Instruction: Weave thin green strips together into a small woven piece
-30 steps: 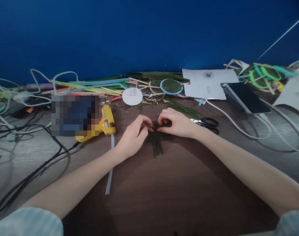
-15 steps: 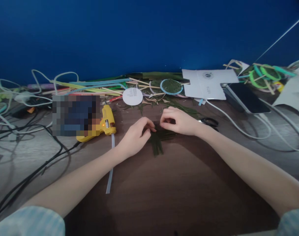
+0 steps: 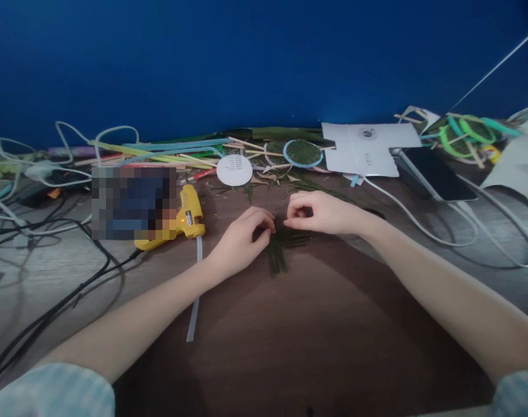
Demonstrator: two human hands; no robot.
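Note:
Several dark green leaf strips (image 3: pixel 278 260) lie crossed on the brown table, some pointing toward me and others to the right. My left hand (image 3: pixel 245 238) is closed in a pinch at their upper left edge, with its fingertips on the strips. Just above and to the right, my right hand (image 3: pixel 318 212) is pinched too, thumb against index finger, close to the strips' far end. What sits between its fingertips is too small and dark to make out. A small gap separates the two hands.
A yellow glue gun (image 3: pixel 191 211) with a clear glue stick (image 3: pixel 195 313) lies left of my hands. Black cables run along the left. At the back are a white round card (image 3: pixel 234 169), leaf discs (image 3: pixel 303 153), sticks, a white cut card (image 3: pixel 372 147) and a phone (image 3: pixel 440 172).
My right hand has shifted slightly right, and its forearm now covers the black-handled scissors. My left hand has barely moved. The crossed strips stay in about the same place.

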